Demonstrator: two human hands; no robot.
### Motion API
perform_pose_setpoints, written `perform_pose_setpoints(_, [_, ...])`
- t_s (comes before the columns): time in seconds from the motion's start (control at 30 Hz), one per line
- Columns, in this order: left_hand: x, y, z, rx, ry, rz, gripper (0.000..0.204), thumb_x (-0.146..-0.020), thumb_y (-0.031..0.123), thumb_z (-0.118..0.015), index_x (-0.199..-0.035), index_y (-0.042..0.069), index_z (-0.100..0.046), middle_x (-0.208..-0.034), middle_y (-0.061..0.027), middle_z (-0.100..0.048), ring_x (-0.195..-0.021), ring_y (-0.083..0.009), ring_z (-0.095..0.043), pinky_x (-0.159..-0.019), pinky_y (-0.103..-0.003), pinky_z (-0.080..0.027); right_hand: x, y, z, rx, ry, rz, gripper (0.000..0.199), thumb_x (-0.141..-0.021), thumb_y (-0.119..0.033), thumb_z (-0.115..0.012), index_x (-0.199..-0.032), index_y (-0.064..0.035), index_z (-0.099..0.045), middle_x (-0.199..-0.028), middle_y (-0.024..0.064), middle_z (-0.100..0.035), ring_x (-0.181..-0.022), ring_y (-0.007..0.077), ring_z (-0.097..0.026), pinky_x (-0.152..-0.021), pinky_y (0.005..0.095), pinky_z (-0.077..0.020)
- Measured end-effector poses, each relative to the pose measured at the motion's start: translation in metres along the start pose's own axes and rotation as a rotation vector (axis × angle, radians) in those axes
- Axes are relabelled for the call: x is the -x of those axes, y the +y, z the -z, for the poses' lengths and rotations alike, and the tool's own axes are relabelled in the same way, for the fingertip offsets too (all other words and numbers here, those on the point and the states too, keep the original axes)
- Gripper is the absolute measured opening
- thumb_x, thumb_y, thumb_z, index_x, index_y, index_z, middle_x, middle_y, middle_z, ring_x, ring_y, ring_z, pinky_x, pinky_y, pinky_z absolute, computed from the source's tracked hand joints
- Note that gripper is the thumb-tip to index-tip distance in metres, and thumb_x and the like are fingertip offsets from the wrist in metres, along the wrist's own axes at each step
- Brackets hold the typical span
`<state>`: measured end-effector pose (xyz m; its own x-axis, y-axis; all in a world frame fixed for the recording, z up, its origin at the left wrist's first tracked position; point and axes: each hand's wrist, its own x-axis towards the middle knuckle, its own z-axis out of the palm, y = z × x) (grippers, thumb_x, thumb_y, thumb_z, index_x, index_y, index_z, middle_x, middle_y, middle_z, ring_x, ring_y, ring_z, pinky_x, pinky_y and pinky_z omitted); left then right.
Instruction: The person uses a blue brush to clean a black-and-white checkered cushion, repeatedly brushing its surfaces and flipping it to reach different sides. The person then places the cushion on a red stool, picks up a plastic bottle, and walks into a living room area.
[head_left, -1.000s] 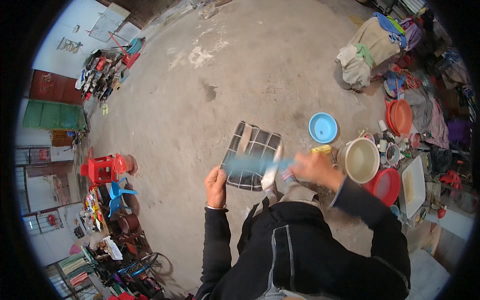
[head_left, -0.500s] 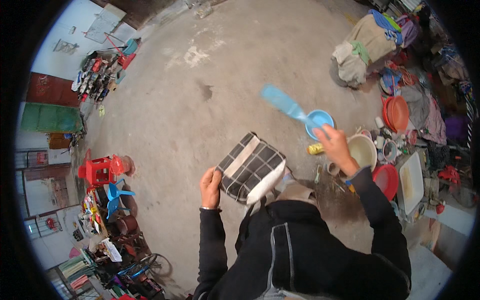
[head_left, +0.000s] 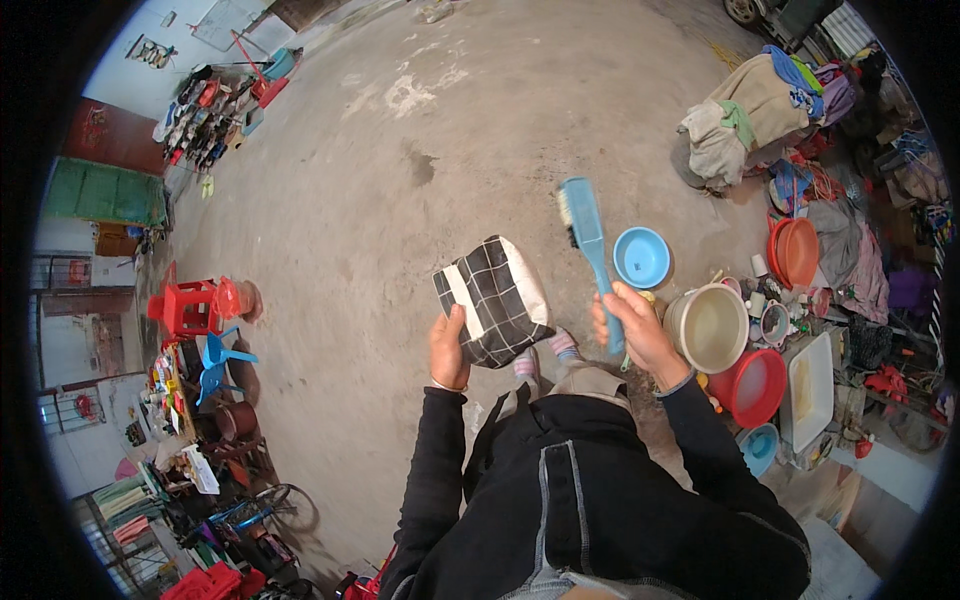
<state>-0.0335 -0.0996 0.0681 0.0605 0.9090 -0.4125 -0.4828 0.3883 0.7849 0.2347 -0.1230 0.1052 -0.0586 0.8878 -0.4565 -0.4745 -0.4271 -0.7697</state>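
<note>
My left hand (head_left: 449, 350) is closed on the left edge of a soft boxy cloth pouch (head_left: 497, 312), black with white check lines and pale panels. The fingers go behind it, with the thumb on the front. In my right hand (head_left: 640, 332) is a blue scrubbing brush (head_left: 592, 240), gripped by its handle with the head upward. Its pale and dark bristles face left, toward the pouch but apart from it. Just right of the brush, a light blue basin (head_left: 641, 257) stands on the floor.
Right of me are a cream bucket (head_left: 712, 328), a red basin (head_left: 750, 386), a white tray (head_left: 811, 392) and orange basins (head_left: 796, 252). A cloth-covered heap (head_left: 750, 105) lies farther back. Red stools (head_left: 190, 305) and a blue chair (head_left: 221, 366) stand at left.
The brush has swung upright and its bristles have turned left; my right hand has moved down and left. My left hand has raised and tilted the pouch, so its pale side faces up and right.
</note>
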Motion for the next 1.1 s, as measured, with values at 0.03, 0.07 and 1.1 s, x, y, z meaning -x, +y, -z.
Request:
perform_pose_setpoints(0.03, [0.004,-0.002,-0.001,0.016,0.023,-0.010,0.030,-0.094,0.021,-0.047,-0.115,0.000,-0.051,-0.106,-0.0058,-0.060,-0.093,-0.0145,-0.058,-0.081,-0.029,-0.046,0.000,-0.001,-0.001,0.088,0.028,-0.024,0.019,-0.096,-0.023,-0.042,-0.093,-0.0044,-0.046,-0.057,-0.0056,-0.035,-0.046,0.0039,-0.033,-0.041,0.0182,-0.0265])
perform_pose_setpoints(0.07, [0.006,-0.003,-0.004,0.056,0.007,-0.002,0.030,-0.093,0.019,-0.048,-0.116,0.000,-0.051,-0.107,-0.0067,-0.059,-0.094,-0.0147,-0.058,-0.081,-0.030,-0.046,0.005,-0.009,0.002,0.183,0.039,-0.040,0.018,-0.096,-0.022,-0.042,-0.091,-0.0054,-0.046,-0.057,-0.0055,-0.036,-0.047,0.0041,-0.035,-0.042,0.0184,-0.0275])
perform_pose_setpoints(1.1, [0.004,0.001,-0.014,0.544,-0.143,0.131,0.041,-0.092,0.029,-0.047,-0.123,0.001,-0.046,-0.117,-0.0141,-0.056,-0.100,-0.0273,-0.059,-0.086,-0.040,-0.049,-0.035,0.015,-0.053,0.474,0.041,0.268,0.022,-0.079,-0.019,-0.070,-0.080,-0.0024,-0.056,-0.061,-0.0053,-0.046,-0.058,0.0022,-0.041,-0.049,0.0200,-0.0337])
